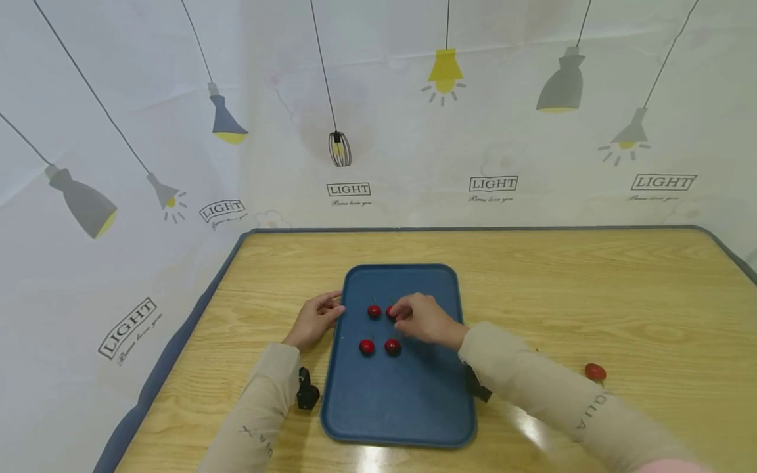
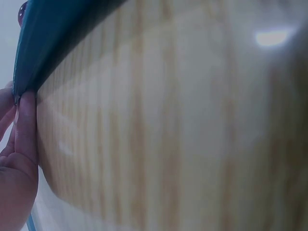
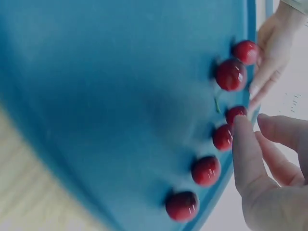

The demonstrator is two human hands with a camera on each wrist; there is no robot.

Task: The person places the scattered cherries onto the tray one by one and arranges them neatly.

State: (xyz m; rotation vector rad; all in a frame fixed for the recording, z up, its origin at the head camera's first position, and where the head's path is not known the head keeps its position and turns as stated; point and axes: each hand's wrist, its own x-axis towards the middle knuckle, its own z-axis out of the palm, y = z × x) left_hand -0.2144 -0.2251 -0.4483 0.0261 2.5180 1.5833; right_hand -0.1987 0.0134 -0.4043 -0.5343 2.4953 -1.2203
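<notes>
A blue tray point(image 1: 402, 414) lies on the table with several dark red cherries on it. Fingers of the left hand point(image 1: 313, 320) grip its left rim; the left wrist view has that tray edge point(image 2: 31, 53) between thumb and fingers. Over the tray, the right hand point(image 1: 427, 320) reaches in from the right, fingertips at a far cherry point(image 1: 389, 313) and partly covering it. In the right wrist view, thumb and finger stand slightly apart beside a cherry point(image 3: 236, 113). Nearby are a far-left cherry point(image 1: 374, 311) and two nearer cherries, left point(image 1: 367, 347) and right point(image 1: 393, 347).
A small red fruit-like thing point(image 1: 595, 372) lies on the wooden table point(image 1: 591, 289) beside the right forearm. Black wrist devices show under the left sleeve point(image 1: 306, 391) and the right sleeve point(image 1: 478, 386). A lamp-printed white sheet point(image 1: 402, 144) hangs behind the table.
</notes>
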